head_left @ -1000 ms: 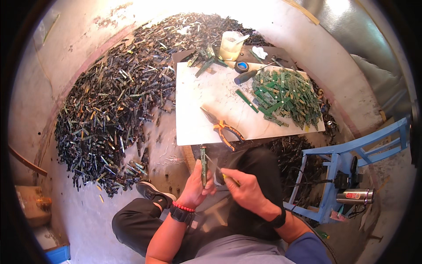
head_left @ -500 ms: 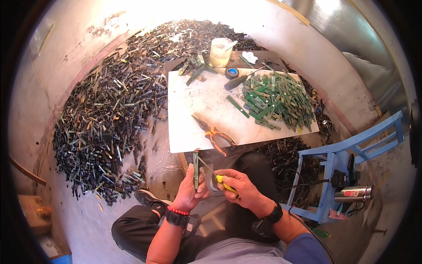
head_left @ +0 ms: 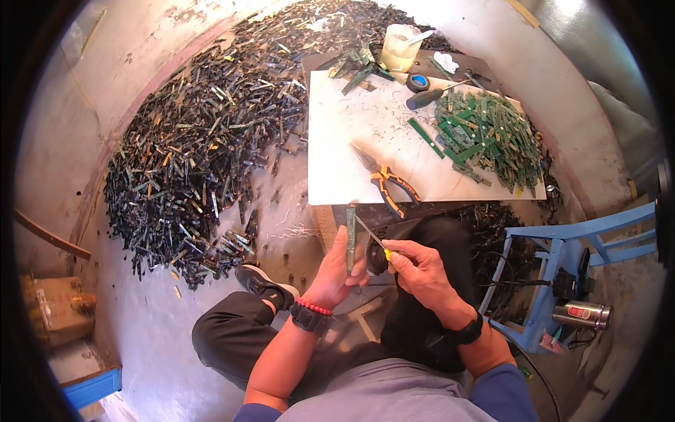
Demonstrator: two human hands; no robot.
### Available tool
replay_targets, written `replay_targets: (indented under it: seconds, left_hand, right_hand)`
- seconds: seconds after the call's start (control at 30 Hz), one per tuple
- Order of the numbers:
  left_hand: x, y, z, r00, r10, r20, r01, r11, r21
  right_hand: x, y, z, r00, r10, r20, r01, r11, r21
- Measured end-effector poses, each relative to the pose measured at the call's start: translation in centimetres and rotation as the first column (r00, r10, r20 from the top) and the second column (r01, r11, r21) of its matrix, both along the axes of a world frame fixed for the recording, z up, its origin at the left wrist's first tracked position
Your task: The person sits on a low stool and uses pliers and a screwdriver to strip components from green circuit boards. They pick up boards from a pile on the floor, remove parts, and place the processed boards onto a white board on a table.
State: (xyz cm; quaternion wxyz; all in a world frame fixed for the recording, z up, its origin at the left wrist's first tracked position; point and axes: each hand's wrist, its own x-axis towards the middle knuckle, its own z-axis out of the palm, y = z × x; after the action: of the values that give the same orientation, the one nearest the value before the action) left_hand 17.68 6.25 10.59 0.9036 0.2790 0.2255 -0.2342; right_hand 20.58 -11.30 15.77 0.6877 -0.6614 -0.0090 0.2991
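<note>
left hand pinches green strip | right hand grips yellow-handled tool | risk: tip skidding off strip could jab left hand

A head-worn fisheye looks down at nearby hands and the white board beyond

White rectangular board: heap of narrow green circuit strips, right; orange-and-black metal pliers, across near edge. Behind: translucent plastic cup. Before: long green circuit strip, left of yellow-handled screwdriver. Left, on grey floor: dark strip heap.
</note>
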Motion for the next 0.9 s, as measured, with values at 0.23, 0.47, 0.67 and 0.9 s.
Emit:
replay_targets:
  seconds: [0.23,0.47,0.67,0.9]
  left_hand:
    - [0.1,-0.5,0.3,1.000,0.016,-0.007,-0.016,0.999,0.042]
    - [0.1,-0.2,0.9,0.999,0.007,-0.037,-0.006,1.000,0.028]
    - [0.3,-0.2,0.9,0.999,0.027,-0.039,-0.026,0.999,0.022]
    - [0.1,-0.4,0.7,1.000,0.031,-0.006,-0.031,1.000,-0.004]
  right_hand:
    - [-0.2,0.7,-0.3,0.701,0.220,0.678,0.076,0.923,-0.378]
    - [1.2,-1.0,0.4,0.966,0.014,-0.259,0.016,0.994,0.111]
    - [1.6,-0.7,0.5,0.881,0.027,-0.472,0.115,0.956,0.271]
    - [1.3,-0.2,0.5,0.998,0.062,0.002,-0.062,0.997,-0.048]
